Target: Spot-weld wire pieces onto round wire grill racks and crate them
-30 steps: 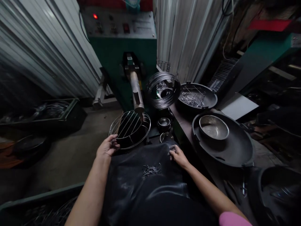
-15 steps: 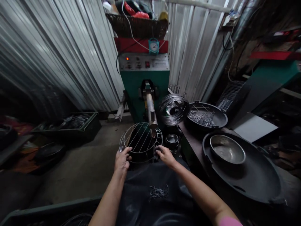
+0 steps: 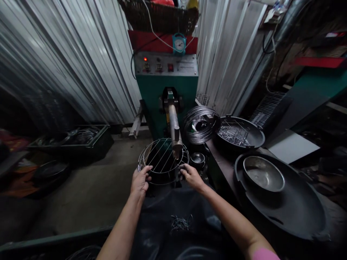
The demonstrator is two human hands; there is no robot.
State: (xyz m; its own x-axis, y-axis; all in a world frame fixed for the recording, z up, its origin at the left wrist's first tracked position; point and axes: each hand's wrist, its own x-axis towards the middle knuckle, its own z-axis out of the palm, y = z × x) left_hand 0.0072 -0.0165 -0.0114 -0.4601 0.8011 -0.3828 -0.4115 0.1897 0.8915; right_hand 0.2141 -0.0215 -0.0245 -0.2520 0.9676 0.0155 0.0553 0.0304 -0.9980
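Observation:
A round wire rack (image 3: pixel 159 156) with parallel bars sits under the electrode arm (image 3: pixel 175 126) of a green spot welder (image 3: pixel 151 90). My left hand (image 3: pixel 140 180) is closed on the rack's near left rim, thumb on top. At the near right rim, my right hand (image 3: pixel 189 175) pinches the rack beside the electrode tip; whether a small wire piece is also between those fingers I cannot make out. The tip is close above the rack's right edge. A small heap of short bent wires (image 3: pixel 181 223) lies on the dark apron (image 3: pixel 159 238) over my lap.
Right of the welder hang coils of wire (image 3: pixel 202 124). Beyond them are a pan of wire pieces (image 3: pixel 255 135) and a large black pan (image 3: pixel 300 213) holding a metal bowl (image 3: pixel 264 173). A green bin (image 3: pixel 105 144) stands at left; a small metal cup (image 3: pixel 197 158) is near my right hand.
The view has tilted slightly downward. Both hands keep hold of the rack, which has shifted only slightly under the electrode.

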